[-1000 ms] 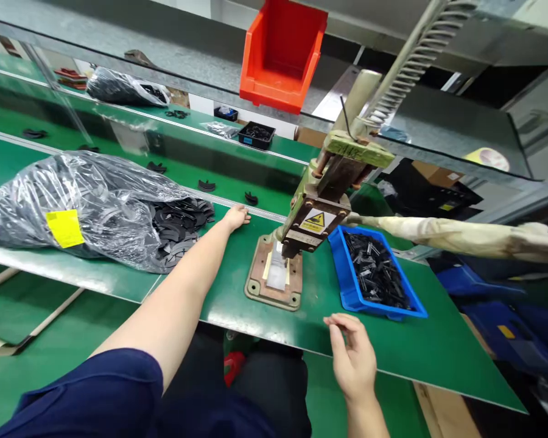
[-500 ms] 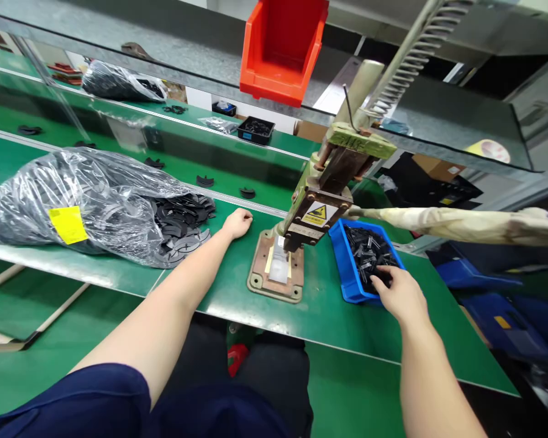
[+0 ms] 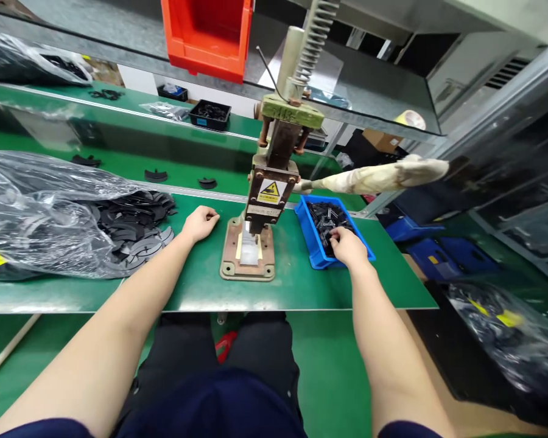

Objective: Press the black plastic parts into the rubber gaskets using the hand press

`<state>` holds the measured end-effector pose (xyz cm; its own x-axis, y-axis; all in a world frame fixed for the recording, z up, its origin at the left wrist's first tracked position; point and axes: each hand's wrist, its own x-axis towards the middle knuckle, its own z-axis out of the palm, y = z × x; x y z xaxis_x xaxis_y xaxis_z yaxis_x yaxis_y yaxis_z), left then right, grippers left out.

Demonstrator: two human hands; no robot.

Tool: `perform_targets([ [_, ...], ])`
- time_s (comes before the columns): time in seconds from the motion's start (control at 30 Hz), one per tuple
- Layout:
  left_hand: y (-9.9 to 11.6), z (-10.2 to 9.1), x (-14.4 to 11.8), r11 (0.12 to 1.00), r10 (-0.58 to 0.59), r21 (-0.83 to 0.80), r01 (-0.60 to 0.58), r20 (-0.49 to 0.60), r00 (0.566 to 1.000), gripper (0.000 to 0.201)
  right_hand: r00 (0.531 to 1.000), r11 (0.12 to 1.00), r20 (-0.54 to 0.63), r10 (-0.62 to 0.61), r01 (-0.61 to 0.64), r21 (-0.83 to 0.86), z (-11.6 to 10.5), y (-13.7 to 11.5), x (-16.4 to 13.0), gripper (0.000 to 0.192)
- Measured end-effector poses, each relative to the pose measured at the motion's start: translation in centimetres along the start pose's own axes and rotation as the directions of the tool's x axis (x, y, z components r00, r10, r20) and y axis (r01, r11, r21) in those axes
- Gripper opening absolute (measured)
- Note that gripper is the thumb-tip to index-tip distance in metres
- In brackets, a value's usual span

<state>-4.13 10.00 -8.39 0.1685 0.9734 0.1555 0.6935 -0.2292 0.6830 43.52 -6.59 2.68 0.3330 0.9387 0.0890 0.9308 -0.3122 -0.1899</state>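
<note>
My left hand (image 3: 201, 223) rests on the green tabletop, its fingers curled closed; whatever may be inside them is hidden. It lies between a pile of curved black pieces (image 3: 137, 234) and the base of a hand press (image 3: 270, 188). A clear block (image 3: 249, 250) sits on the press base, under the ram. On the right, my right hand (image 3: 349, 246) reaches over the near rim of a blue bin (image 3: 315, 258). Its thumb and fingers pinch among small black plastic parts (image 3: 325, 220), at least one of them seemingly between the fingertips.
The curved pieces spill from a large clear plastic bag (image 3: 41, 213). The press's wrapped lever (image 3: 383, 176) sticks out above the blue bin. Behind run a green belt with a few curved pieces (image 3: 156, 175) and a black tray (image 3: 210, 115). A red bin (image 3: 205, 36) hangs overhead.
The camera view has turned to the right, so the press and bins appear further left. My right hand stays in the blue bin among the black parts; my left still rests on the tabletop.
</note>
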Motion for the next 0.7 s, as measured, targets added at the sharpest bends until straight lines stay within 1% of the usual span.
perform_targets([
  [0.13,0.1,0.2,-1.7,1.000,0.006,-0.022,-0.006,-0.003,1.000,0.031,0.999,0.999,0.020,-0.036,0.036,0.017,-0.1,-0.4,-0.4,0.040],
  [0.23,0.5,0.2,-3.3,0.999,0.007,-0.052,-0.007,0.012,1.000,0.032,0.998,0.999,0.045,-0.038,0.038,0.016,0.1,-0.9,-0.5,0.043],
  [0.43,1.0,0.2,-6.1,0.994,0.040,-0.106,-0.039,0.010,0.999,0.033,1.000,0.999,0.030,-0.008,0.007,0.054,0.2,-1.0,-0.2,0.033],
  [0.57,1.0,0.2,-7.4,0.986,0.031,-0.166,-0.026,0.028,0.999,0.035,0.999,0.990,-0.037,-0.009,0.014,0.141,0.0,-0.3,-0.1,0.027],
  [0.7,0.9,0.1,-8.0,0.971,-0.029,-0.235,0.032,0.016,0.999,0.037,0.986,0.966,-0.166,-0.026,0.068,0.250,-0.7,-0.3,-0.8,0.032],
])
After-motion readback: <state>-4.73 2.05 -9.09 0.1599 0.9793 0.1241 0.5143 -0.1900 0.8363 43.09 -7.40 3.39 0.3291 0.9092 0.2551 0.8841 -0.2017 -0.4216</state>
